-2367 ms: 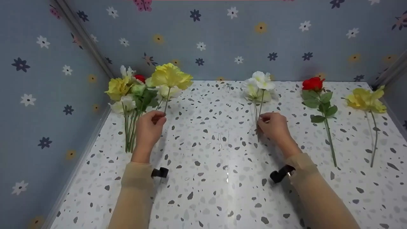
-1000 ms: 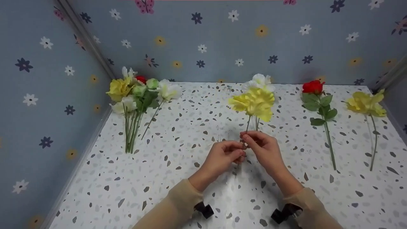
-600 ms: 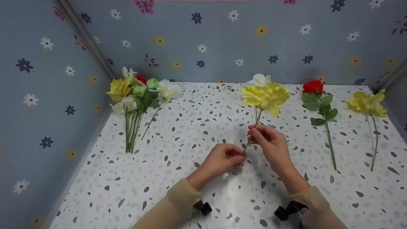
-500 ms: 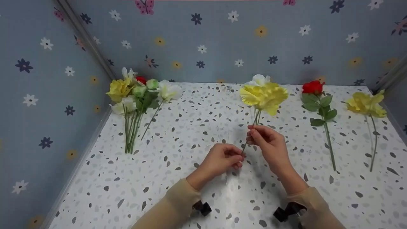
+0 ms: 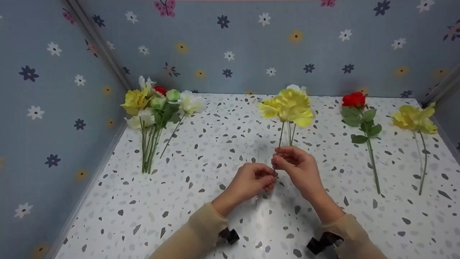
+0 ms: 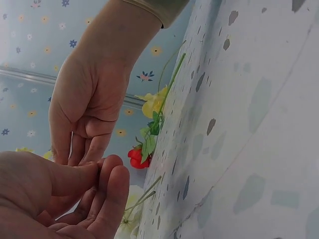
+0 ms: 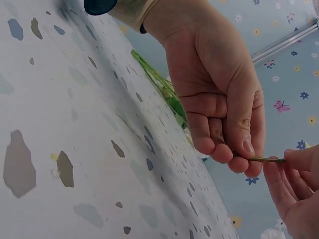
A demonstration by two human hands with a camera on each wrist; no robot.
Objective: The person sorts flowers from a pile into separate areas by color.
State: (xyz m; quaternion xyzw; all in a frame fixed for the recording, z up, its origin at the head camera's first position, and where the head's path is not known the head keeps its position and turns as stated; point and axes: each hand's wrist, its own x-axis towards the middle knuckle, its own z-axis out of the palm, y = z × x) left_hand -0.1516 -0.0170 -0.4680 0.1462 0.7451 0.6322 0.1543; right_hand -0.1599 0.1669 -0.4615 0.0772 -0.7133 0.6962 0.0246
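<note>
The stem of a yellow flower (image 5: 287, 108) is held just above the middle of the speckled surface (image 5: 201, 230): its lower end is pinched between thumb and fingers of the left hand (image 5: 251, 181), and a little higher it is gripped by the fingertips of the right hand (image 5: 300, 171). The bloom is pointed toward the back edge, in front of white flowers (image 5: 297, 88), whose stems run down behind the right hand; whether these are also caught by its fingers cannot be told. A red rose (image 5: 355, 99) and a second yellow flower (image 5: 415, 118) are laid toward the right edge, a mixed bunch (image 5: 149, 118) by the back left corner. Compared with half a second ago, the bloom has been swung leftward and the right hand brought slightly lower, while the left hand has hardly been moved.
</note>
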